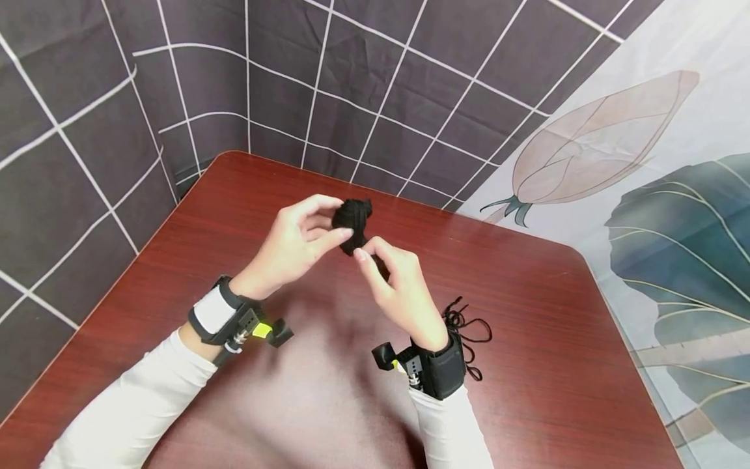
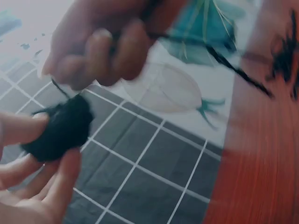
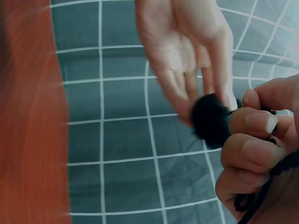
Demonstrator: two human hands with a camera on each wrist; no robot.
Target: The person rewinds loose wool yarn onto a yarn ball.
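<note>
Above the far half of the table, my left hand (image 1: 293, 241) holds a small ball of black yarn (image 1: 351, 225) between thumb and fingers. My right hand (image 1: 401, 280) is just to the right and nearer, pinching the black strand (image 3: 275, 170) that leads off the ball. In the right wrist view the strand runs through the curled fingers and across the palm. From that hand it trails on, seen in the left wrist view as a dark cord (image 2: 240, 74), toward a loose tangle of black yarn (image 1: 465, 326) on the table beside the right wrist.
The reddish-brown wooden table (image 1: 527, 365) ends at a dark cloth wall (image 1: 375, 85) with white grid lines. A white hanging (image 1: 592, 137) with leaf patterns borders its right side. Both wrists wear black straps with small cameras (image 1: 281, 333).
</note>
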